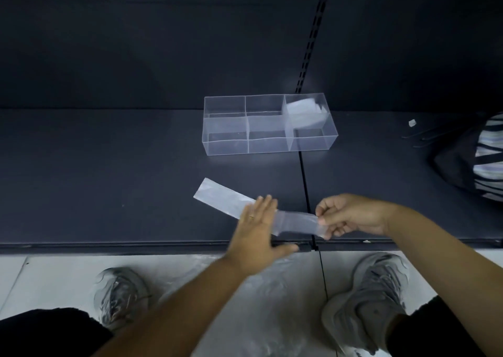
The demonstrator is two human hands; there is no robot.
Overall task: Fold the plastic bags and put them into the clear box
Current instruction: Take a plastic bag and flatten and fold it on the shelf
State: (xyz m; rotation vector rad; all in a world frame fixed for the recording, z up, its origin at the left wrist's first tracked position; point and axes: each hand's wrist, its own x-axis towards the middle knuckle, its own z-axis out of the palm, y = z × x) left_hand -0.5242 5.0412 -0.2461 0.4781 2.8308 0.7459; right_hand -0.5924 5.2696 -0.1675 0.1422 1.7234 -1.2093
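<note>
one bag [217, 197] — right hand [351, 215] pinches it

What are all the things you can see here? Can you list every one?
clear box: one, see-through, six compartments, mid-shelf.
folded bag: one, whitish, in the box's back right compartment.
long plastic bag: one, whitish-clear, near the shelf's front edge.
shelf: one, dark grey, holding box and bag.
white scrap: one, tiny, on the shelf at right.
striped cloth: one, black and pale, right edge.
loose plastic: count unclear, clear, on the floor between the shoes.
shoes: two, grey, on the floor.
left hand: one, flat on the long plastic bag.
right hand: one, pinching that bag's right end.
</note>
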